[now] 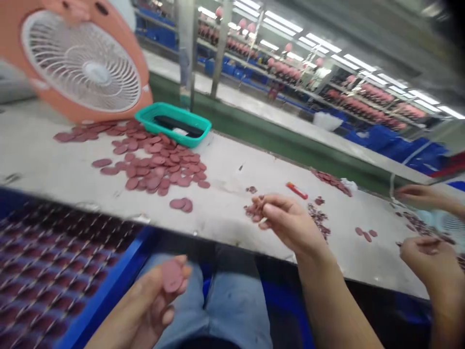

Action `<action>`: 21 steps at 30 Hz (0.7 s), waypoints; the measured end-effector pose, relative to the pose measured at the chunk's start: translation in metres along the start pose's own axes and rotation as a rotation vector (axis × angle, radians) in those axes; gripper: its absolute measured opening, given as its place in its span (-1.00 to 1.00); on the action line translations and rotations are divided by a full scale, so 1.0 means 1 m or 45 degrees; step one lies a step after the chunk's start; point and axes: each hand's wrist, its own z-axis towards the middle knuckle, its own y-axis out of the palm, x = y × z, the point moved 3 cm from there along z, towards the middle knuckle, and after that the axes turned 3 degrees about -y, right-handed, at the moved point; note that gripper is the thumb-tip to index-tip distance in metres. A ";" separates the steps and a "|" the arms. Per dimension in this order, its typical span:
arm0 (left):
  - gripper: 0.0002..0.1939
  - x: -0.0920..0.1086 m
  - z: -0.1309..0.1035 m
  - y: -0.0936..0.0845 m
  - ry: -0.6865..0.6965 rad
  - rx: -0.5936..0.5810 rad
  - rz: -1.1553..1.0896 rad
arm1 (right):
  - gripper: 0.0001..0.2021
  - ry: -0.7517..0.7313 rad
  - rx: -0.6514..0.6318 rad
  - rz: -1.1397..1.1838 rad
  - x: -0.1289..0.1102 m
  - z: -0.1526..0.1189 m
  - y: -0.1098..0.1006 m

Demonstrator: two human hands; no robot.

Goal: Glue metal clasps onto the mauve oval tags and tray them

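Observation:
My left hand (160, 295) is closed on a flat pink oval disc (172, 276), pinched between thumb and fingers above my lap. My right hand (286, 220) reaches over the white table (232, 203), its thumb and fingers pressed together at a little heap of small brownish-pink pieces (254, 209). What sits between those fingertips is too small and blurred to name. A large spread of pink discs (160, 167) lies on the left part of the table. A few more discs (181, 204) rest near the front edge, between that spread and my right hand.
An orange fan (145, 92) and a green basket (198, 141) holding a dark object stand at the back left. A blue crate (109, 281) with rows of discs is at lower left. A red marker-like item (297, 190) lies beyond my right hand. At right, another person's hands (432, 257) work.

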 end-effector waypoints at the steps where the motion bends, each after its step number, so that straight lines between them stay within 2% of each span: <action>1: -0.52 -0.005 -0.006 0.002 -0.003 0.026 -0.026 | -0.69 0.052 -0.082 0.043 0.008 -0.015 0.021; 4: -0.51 -0.012 -0.020 0.009 -0.002 0.023 -0.044 | -0.82 0.101 -0.293 0.120 0.021 -0.048 0.070; 7: -0.57 -0.013 -0.029 0.011 0.043 -0.119 0.000 | -0.90 -0.059 -0.383 -0.047 0.020 -0.063 0.093; 10: -0.60 -0.012 -0.036 0.011 0.087 -0.192 0.018 | -0.92 -0.230 -0.436 -0.281 0.015 -0.068 0.100; 14: -0.57 -0.010 -0.043 0.013 0.092 -0.128 -0.005 | -0.91 -0.324 -0.496 -0.518 0.009 -0.068 0.103; 21: -0.60 -0.012 -0.046 0.015 0.073 -0.110 -0.029 | -0.91 -0.437 -0.583 -0.675 0.002 -0.067 0.105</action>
